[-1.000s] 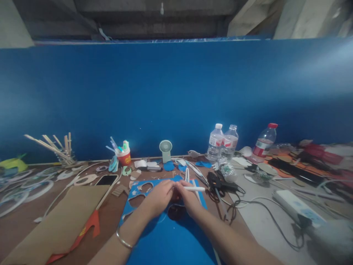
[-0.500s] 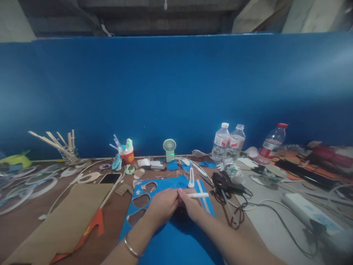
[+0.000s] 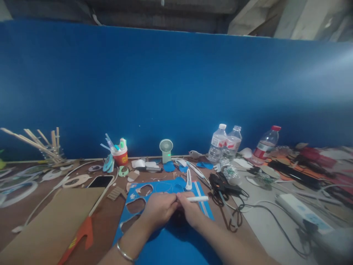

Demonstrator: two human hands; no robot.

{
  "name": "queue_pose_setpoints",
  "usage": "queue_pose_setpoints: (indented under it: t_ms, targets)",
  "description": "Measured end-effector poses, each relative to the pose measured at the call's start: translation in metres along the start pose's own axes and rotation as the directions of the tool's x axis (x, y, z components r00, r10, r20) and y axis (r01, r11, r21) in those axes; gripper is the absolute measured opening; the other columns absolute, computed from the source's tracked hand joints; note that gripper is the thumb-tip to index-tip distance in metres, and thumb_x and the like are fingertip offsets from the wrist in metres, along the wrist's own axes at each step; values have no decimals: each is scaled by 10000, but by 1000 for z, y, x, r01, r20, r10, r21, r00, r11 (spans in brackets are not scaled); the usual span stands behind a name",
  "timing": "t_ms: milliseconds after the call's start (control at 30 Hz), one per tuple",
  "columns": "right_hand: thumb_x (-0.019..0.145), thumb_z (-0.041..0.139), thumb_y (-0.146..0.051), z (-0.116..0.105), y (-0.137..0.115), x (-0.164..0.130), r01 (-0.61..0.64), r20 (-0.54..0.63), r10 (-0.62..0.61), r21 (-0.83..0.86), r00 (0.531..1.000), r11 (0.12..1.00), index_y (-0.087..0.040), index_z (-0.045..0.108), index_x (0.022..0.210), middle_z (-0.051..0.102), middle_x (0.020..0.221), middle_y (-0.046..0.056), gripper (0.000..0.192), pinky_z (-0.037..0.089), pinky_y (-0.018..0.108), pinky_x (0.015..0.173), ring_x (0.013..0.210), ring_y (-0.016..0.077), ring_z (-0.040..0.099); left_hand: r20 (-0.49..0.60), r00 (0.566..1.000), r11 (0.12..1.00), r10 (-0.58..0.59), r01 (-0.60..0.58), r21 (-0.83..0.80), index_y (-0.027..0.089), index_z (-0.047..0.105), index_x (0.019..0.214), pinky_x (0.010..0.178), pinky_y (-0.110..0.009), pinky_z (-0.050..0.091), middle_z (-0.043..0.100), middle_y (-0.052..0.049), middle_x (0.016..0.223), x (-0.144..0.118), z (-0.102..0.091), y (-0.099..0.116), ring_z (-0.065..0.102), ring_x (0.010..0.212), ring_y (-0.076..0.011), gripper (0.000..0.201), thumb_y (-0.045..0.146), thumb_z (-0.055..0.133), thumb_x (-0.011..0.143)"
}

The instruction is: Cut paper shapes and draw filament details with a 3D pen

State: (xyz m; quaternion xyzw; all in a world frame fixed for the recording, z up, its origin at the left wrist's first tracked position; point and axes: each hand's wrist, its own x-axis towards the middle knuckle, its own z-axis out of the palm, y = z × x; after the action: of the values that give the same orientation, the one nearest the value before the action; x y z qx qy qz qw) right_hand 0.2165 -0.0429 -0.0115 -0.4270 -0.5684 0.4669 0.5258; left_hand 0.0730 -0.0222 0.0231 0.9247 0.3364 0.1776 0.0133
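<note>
Sideways, the white pen (image 3: 198,199) juts from the right hand (image 3: 190,210) grip.

backdrop: big blue board (image 3: 176,92) standing along the far edge of the table
fan: tiny mint desk fan (image 3: 166,149) upright by the board, green light on
bottles: three water bottles (image 3: 232,143) right of the fan, one has a red cap
cup: red cup (image 3: 121,156) stuffed with pens
sticks: bunch of wooden sticks (image 3: 35,141) in a jar, far left
phone: dark phone (image 3: 100,181) lying flat beside the cardboard sheet (image 3: 52,221)
power strip: white one (image 3: 299,209) on the right, cables all over
</note>
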Motion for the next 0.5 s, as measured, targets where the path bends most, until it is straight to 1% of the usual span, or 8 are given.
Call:
queue_pose_setpoints:
  t_ms: [133, 233, 333, 500]
  targets:
    - [818, 397, -438, -3, 1, -1, 25, -9, -25, -25, 1000, 999, -201, 336, 504, 314, 514, -33, 398, 279, 239, 470, 509, 108, 295, -31, 999, 1000, 16, -15, 15, 184, 551, 701, 531, -266, 279, 638, -22, 647, -2, -2, 3, 571, 597, -168, 326, 350, 352, 898]
    - [814, 398, -437, -6, -3, -3, 62, 25, -60, -50, 998, 997, -205, 315, 487, 293, 491, -39, 409, 255, 243, 451, 490, 104, 272, -38, 999, 999, 31, -30, 29, 181, 545, 696, 519, -266, 271, 632, -24, 626, -3, -1, 3, 569, 582, -168, 298, 332, 369, 883]
    - [816, 388, -442, -7, -10, -6, 111, 62, -107, -74, 992, 991, -211, 299, 478, 288, 480, -40, 419, 247, 255, 448, 475, 102, 253, -29, 998, 998, 48, -47, 38, 174, 544, 705, 513, -269, 276, 630, -36, 620, -3, 1, 3, 566, 567, -178, 260, 327, 398, 855]
    - [820, 373, -477, -6, -18, -8, 165, 101, -154, -102, 983, 981, -214, 308, 464, 314, 466, -30, 447, 261, 264, 445, 465, 107, 275, -1, 998, 997, 55, -55, 49, 171, 554, 723, 518, -271, 300, 639, -49, 636, -4, 0, 5, 575, 567, -187, 238, 313, 403, 840]
